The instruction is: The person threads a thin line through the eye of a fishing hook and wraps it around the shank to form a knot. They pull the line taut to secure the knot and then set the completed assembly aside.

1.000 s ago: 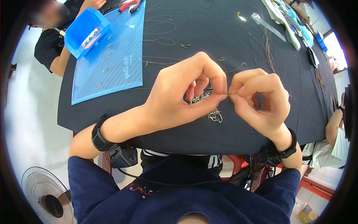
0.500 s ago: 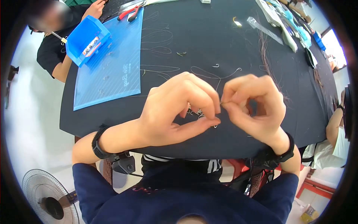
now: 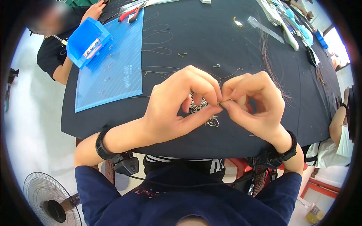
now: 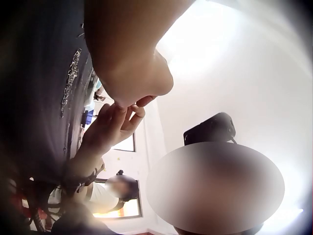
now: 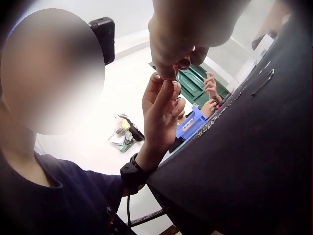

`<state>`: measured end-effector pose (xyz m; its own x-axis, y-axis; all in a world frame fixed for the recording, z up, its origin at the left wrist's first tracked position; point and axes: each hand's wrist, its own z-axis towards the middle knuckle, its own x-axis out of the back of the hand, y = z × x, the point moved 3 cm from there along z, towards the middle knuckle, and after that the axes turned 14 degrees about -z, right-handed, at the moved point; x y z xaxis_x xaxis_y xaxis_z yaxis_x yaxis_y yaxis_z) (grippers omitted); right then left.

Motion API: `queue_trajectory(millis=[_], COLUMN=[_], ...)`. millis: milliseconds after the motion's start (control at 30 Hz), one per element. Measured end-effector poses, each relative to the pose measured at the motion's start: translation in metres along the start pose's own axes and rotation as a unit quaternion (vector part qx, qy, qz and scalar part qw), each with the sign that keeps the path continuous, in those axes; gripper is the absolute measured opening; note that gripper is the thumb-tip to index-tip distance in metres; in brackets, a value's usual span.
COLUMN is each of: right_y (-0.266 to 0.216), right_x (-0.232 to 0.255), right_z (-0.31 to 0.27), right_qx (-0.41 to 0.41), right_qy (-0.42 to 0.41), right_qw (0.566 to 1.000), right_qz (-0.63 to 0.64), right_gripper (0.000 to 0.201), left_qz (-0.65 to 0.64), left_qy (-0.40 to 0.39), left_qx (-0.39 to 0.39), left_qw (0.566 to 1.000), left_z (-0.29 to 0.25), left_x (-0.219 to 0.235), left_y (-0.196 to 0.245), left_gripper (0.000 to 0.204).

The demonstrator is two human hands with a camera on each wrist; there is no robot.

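While both thumbs and forefingers pinch one small hook (image 3: pixel 223 101) above the hook pile (image 3: pixel 205 113), left hand (image 3: pixel 181 101) and right hand (image 3: pixel 256 105) appear mid-tying, needing steady tension next.

Your left hand (image 3: pixel 177 103) and right hand (image 3: pixel 254 103) now sit a little nearer the table's front edge than a second ago, after dipping lower still in between. Your left index finger curls down onto its thumb again after half a second apart. The pile of small metal hooks (image 3: pixel 201 109) shows between your hands again.
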<state>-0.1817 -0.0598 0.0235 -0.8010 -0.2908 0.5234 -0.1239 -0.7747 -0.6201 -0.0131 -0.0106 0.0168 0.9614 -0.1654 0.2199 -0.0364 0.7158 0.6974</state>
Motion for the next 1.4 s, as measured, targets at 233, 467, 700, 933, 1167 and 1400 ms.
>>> queue_trajectory(millis=[233,467,700,933,1167,1400], right_y=[0.0026,0.0030,0.0066,0.0057,0.0030,0.0040], right_x=[-0.0002,0.0001,0.0002,0.0015,0.0013,0.0004], right_z=[-0.0004,-0.0017,-0.0006,0.0004,-0.0002,0.0001], right_qx=[-0.016,-0.042,-0.080,-0.078,-0.149,-0.172], right_qy=[-0.007,-0.026,-0.015,-0.023,-0.073,-0.081], right_qw=[1.000,0.998,0.989,0.989,0.975,0.966], right_qz=[0.017,0.038,0.122,0.122,0.147,0.174], right_gripper=[0.026,0.028,0.028,0.027,0.028,0.029], left_qz=[0.010,0.033,0.084,0.015,0.019,0.016], left_qy=[0.005,-0.001,-0.027,0.021,0.004,0.002], left_qx=[-0.001,-0.043,-0.118,-0.010,-0.047,-0.026], left_qw=[1.000,0.999,0.989,1.000,0.999,1.000], left_z=[0.0008,0.0028,0.0054,0.0035,0.0021,0.0015], left_x=[0.0008,0.0010,0.0040,0.0019,0.0011,0.0019], left_y=[-0.0032,-0.0011,-0.0010,0.0025,-0.0010,-0.0002], left_gripper=[0.028,0.027,0.027,0.031,0.031,0.030])
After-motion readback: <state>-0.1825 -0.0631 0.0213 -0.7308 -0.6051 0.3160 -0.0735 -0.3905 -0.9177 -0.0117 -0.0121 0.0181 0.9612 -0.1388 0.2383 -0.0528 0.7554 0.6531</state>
